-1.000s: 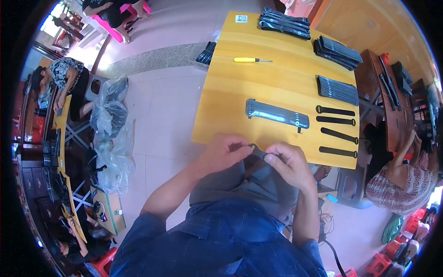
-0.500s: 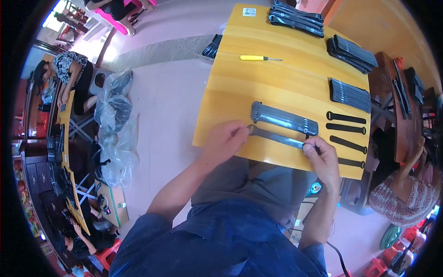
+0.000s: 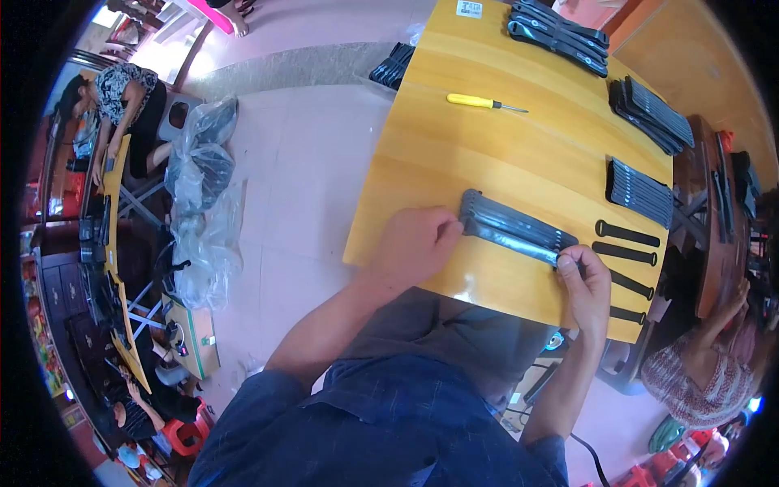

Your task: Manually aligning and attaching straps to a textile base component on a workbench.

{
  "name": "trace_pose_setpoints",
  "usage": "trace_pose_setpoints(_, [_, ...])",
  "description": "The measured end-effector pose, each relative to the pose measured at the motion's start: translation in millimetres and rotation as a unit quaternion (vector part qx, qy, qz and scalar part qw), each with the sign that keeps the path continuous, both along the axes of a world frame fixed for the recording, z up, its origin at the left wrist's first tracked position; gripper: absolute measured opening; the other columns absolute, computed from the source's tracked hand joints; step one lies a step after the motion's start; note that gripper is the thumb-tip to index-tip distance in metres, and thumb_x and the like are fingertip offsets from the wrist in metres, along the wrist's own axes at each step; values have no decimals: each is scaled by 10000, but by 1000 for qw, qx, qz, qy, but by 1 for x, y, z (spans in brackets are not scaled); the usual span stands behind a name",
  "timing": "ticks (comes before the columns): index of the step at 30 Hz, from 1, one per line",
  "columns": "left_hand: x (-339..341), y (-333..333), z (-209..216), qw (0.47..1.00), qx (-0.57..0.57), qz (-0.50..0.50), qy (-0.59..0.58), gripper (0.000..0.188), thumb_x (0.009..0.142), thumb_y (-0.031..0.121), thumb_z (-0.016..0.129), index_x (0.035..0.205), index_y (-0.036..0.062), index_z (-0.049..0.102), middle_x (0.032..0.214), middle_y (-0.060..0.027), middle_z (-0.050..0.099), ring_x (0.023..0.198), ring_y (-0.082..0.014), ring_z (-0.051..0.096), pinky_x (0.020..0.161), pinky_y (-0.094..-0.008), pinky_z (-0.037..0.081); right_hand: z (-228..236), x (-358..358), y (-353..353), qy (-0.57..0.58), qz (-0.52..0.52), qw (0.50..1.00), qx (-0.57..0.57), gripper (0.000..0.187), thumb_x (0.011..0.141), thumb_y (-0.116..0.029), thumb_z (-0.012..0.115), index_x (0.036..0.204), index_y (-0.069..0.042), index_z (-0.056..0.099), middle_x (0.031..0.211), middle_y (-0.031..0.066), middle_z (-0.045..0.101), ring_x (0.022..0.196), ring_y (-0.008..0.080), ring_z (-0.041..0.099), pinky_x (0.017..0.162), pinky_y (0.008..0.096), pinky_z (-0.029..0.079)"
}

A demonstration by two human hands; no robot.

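Observation:
A row of black straps (image 3: 519, 219) lies side by side near the table's front edge, each with a rounded loop end at the left. Along the row's near side runs one shiny black strap (image 3: 515, 243). My left hand (image 3: 418, 247) is closed in a pinch at its left end; the fingertips partly hide that end. My right hand (image 3: 588, 284) pinches the strap's other end between thumb and fingers. Just right of this hand, several loose black straps (image 3: 625, 253) lie spaced apart, loop ends at differing sides.
A yellow-handled screwdriver (image 3: 471, 101) lies on the wooden table (image 3: 422, 154). Bundled straps (image 3: 560, 36) and stacked straps (image 3: 649, 114) stand at the far right, with another strap row (image 3: 639, 193) nearer. Plastic bags (image 3: 199, 203) sit on the floor leftward. Other people work at both sides.
The strap stretched between my hands was apart from the row on its near side; now it lies against the row's near edge. The view has shifted slightly.

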State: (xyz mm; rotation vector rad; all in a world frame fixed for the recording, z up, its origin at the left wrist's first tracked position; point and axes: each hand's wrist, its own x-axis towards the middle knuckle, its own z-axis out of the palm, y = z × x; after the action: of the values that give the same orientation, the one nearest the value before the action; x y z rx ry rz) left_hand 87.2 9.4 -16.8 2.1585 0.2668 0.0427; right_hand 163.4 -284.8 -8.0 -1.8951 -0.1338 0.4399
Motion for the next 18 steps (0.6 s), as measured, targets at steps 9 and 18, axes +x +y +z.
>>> trace_pose_setpoints(9, [6,0,-3,999,7,-4,31,233,958,229,648,911,16,730,748,-206,682,662,-363,683,617,-442,520,-6,2,-2,32,-18,999,27,129,1023,-121,669,957,-11,653,788,-49,562,741,47,473,666,213,392])
trace_pose_setpoints(18, [11,0,-1,998,30,-15,45,241,933,224,628,855,15,719,766,-224,688,715,-419,689,670,-506,538,-1,1,3,28,-25,999,-2,126,1020,-109,669,937,-15,664,782,-51,573,729,44,478,658,211,395])
